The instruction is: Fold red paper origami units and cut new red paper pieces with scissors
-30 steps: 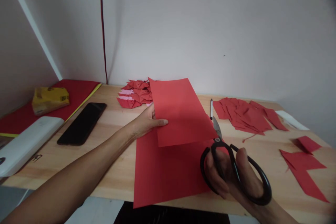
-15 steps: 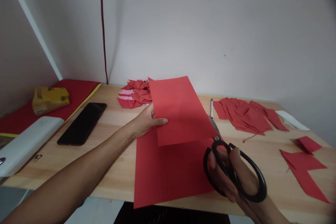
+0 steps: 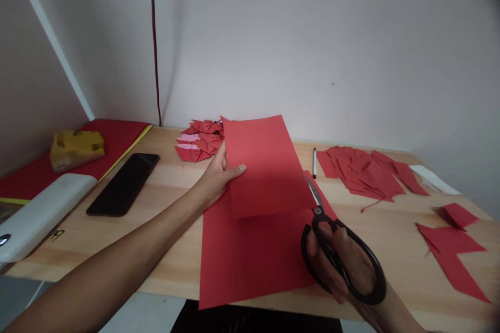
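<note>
My left hand (image 3: 219, 174) pinches the left edge of a red paper sheet (image 3: 265, 166) and holds it lifted and tilted above a larger red sheet (image 3: 250, 255) lying on the wooden table (image 3: 172, 250). My right hand (image 3: 344, 270) grips black-handled scissors (image 3: 336, 250), fingers through the loops. The scissor blades (image 3: 313, 195) sit at the lifted sheet's lower right edge.
A black phone (image 3: 124, 183), a white device (image 3: 39, 213), a yellow packet (image 3: 75, 148) and red-yellow sheets (image 3: 113, 138) lie at the left. Folded red pieces (image 3: 201, 140) are at the back, cut red pieces (image 3: 367, 171) and a pen (image 3: 314, 162) to the right, red scraps (image 3: 453, 250) far right.
The scissors have moved left and forward, their blades closing on the lifted sheet's right edge. My left hand has shifted slightly up with the sheet.
</note>
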`<state>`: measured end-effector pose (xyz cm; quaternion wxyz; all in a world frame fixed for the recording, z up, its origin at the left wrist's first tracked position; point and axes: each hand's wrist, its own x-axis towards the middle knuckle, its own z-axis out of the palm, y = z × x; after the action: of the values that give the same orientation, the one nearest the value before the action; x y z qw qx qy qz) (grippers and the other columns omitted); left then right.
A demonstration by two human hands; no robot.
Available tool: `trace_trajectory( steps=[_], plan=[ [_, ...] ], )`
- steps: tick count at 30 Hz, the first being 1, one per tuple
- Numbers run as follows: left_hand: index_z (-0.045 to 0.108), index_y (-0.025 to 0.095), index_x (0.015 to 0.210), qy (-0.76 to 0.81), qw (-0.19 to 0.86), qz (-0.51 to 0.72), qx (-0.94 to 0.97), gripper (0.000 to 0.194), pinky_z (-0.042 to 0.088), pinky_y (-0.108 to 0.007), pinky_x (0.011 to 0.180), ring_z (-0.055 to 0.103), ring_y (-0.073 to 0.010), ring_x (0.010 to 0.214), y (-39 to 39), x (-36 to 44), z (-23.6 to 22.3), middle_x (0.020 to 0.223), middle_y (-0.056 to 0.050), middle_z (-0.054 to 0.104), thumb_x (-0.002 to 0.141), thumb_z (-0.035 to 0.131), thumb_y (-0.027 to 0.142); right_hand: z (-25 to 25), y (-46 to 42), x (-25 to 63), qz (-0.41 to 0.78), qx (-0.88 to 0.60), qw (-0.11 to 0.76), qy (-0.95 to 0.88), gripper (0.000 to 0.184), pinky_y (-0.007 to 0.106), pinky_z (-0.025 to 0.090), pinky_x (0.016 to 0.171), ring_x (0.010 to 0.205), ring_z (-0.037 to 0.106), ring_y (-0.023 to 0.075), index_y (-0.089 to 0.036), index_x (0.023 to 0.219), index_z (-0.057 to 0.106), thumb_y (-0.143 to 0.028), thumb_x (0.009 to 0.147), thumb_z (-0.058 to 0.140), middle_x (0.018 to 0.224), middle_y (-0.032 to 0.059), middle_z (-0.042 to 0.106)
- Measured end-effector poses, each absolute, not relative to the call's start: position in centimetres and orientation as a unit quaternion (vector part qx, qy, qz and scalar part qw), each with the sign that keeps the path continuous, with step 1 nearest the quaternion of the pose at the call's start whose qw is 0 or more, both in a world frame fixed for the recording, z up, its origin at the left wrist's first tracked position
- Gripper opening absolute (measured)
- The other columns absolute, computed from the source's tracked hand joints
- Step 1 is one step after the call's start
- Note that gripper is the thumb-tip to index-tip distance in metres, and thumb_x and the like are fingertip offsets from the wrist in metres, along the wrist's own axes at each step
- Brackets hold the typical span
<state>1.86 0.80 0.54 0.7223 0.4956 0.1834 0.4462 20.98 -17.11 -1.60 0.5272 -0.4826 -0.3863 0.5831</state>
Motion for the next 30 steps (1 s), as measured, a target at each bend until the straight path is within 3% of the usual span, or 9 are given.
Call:
trace_trajectory(
  steps=[4, 6, 9, 11, 14, 18, 23, 30],
  plan=[
    [0.007, 0.041, 0.151, 0.221, 0.677, 0.486, 0.506, 0.109, 0.046, -0.039, 0.102, 0.057, -0.0247, 0.121, 0.9, 2.0, 0.4, 0.143, -0.008, 0.05, 0.07, 0.079, 0.026, -1.5, -17.2, 20.5, 0.574, -0.49, 0.543, -0.368, 0.058, 0.015, 0.022, 0.031, 0.024, 0.027, 0.0033, -0.015, 0.07, 0.06, -0.065, 0.091, 0.039, 0.029, -0.007, 0.035],
    [0.013, 0.042, 0.15, 0.223, 0.661, 0.485, 0.527, 0.103, 0.042, -0.039, 0.106, 0.051, -0.025, 0.128, 0.9, 1.9, 0.3, 0.149, -0.006, 0.043, 0.071, 0.078, 0.025, -1.7, -17.1, 20.5, 0.573, -0.488, 0.547, -0.367, 0.058, 0.015, 0.023, 0.03, 0.025, 0.027, 0.0033, -0.015, 0.07, 0.06, -0.065, 0.091, 0.039, 0.03, -0.007, 0.036],
    [0.041, 0.032, 0.143, 0.221, 0.656, 0.441, 0.571, 0.077, 0.035, -0.04, 0.111, 0.037, -0.0275, 0.139, 0.9, 1.5, 0.2, 0.154, -0.006, 0.034, 0.075, 0.074, 0.025, -2.2, -17.0, 20.8, 0.587, -0.463, 0.545, -0.379, 0.059, 0.015, 0.023, 0.029, 0.025, 0.027, 0.0041, -0.016, 0.073, 0.06, -0.066, 0.091, 0.035, 0.031, -0.0071, 0.036],
    [0.05, 0.027, 0.137, 0.23, 0.669, 0.399, 0.583, 0.064, 0.036, -0.041, 0.11, 0.036, -0.0291, 0.139, 0.9, 1.3, 0.2, 0.153, -0.007, 0.036, 0.078, 0.072, 0.027, -2.4, -17.0, 20.8, 0.611, -0.438, 0.535, -0.385, 0.061, 0.017, 0.024, 0.029, 0.025, 0.025, 0.0051, -0.017, 0.075, 0.06, -0.07, 0.089, 0.033, 0.032, -0.0076, 0.034],
    [0.05, 0.027, 0.137, 0.242, 0.679, 0.375, 0.582, 0.061, 0.039, -0.04, 0.108, 0.04, -0.0283, 0.137, 0.8, 1.1, 0.3, 0.151, -0.005, 0.039, 0.079, 0.07, 0.027, -2.2, -17.1, 20.4, 0.633, -0.42, 0.527, -0.381, 0.065, 0.019, 0.028, 0.032, 0.028, 0.027, 0.0062, -0.018, 0.079, 0.059, -0.077, 0.084, 0.032, 0.035, -0.0075, 0.035],
    [0.053, 0.028, 0.135, 0.242, 0.658, 0.37, 0.609, 0.059, 0.036, -0.036, 0.108, 0.038, -0.0266, 0.138, 0.8, 1.1, 0.2, 0.151, -0.003, 0.041, 0.079, 0.07, 0.027, -1.8, -17.1, 19.9, 0.639, -0.4, 0.534, -0.384, 0.072, 0.023, 0.037, 0.039, 0.035, 0.04, 0.0095, -0.017, 0.083, 0.058, -0.083, 0.079, 0.03, 0.044, -0.0029, 0.045],
    [0.053, 0.028, 0.135, 0.25, 0.642, 0.358, 0.631, 0.059, 0.04, -0.034, 0.103, 0.045, -0.0267, 0.132, 0.9, 1.0, 0.2, 0.148, -0.004, 0.045, 0.079, 0.071, 0.028, -2.2, -16.9, 20.1, 0.653, -0.361, 0.545, -0.381, 0.074, 0.022, 0.037, 0.039, 0.036, 0.042, 0.0095, -0.014, 0.086, 0.06, -0.081, 0.08, 0.031, 0.046, -0.002, 0.048],
    [0.049, 0.029, 0.138, 0.246, 0.686, 0.343, 0.592, 0.063, 0.049, -0.034, 0.087, 0.063, -0.0236, 0.106, 0.5, 1.0, 0.4, 0.134, -0.007, 0.059, 0.079, 0.07, 0.027, -1.7, -17.2, 20.1, 0.624, -0.412, 0.547, -0.376, 0.072, 0.02, 0.036, 0.042, 0.039, 0.044, 0.0088, -0.013, 0.085, 0.062, -0.077, 0.084, 0.029, 0.046, -0.0006, 0.052]
  ],
)
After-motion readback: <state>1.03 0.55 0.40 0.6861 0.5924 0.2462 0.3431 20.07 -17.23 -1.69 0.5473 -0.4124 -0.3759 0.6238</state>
